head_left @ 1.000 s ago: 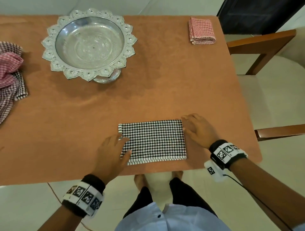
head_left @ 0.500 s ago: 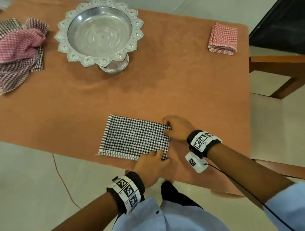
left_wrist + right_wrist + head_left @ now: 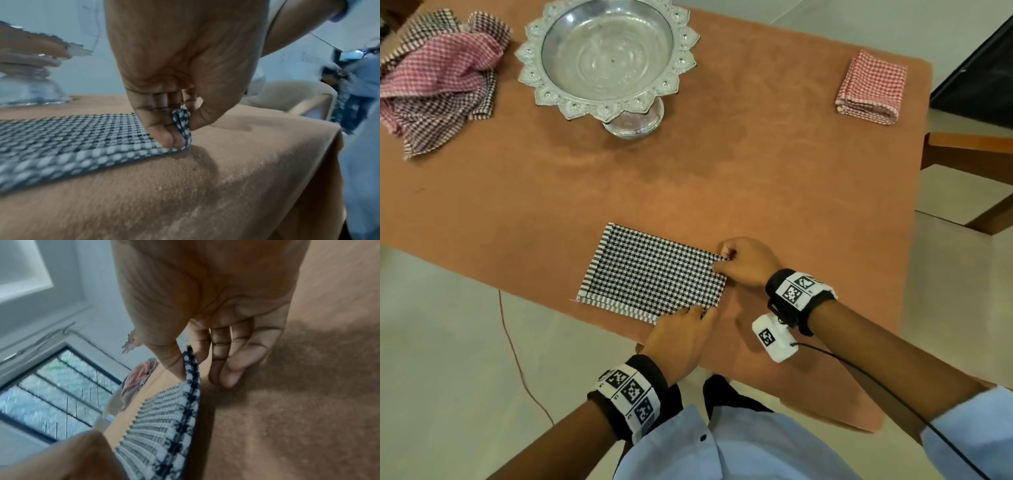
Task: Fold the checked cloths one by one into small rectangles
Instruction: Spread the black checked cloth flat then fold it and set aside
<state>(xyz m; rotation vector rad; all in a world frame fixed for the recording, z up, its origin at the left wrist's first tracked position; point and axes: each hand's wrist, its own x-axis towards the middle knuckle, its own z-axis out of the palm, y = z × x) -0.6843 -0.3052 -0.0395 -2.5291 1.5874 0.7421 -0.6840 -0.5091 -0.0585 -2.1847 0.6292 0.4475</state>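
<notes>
The black-and-white checked cloth (image 3: pixel 654 274), already a flat rectangle, lies at the near edge of the table (image 3: pixel 774 178). The right hand (image 3: pixel 748 262) pinches its far right corner and the left hand (image 3: pixel 681 337) pinches its near right corner. Judging by these grips, another fold is starting; next, both corners should travel leftward together onto the left edge. A crumpled pile (image 3: pixel 438 78) waits far left, a folded red cloth (image 3: pixel 871 87) far right.

Both hands low, left hand (image 3: pixel 681 337) and right hand (image 3: pixel 748 262) each pinching with thumb and fingers.
</notes>
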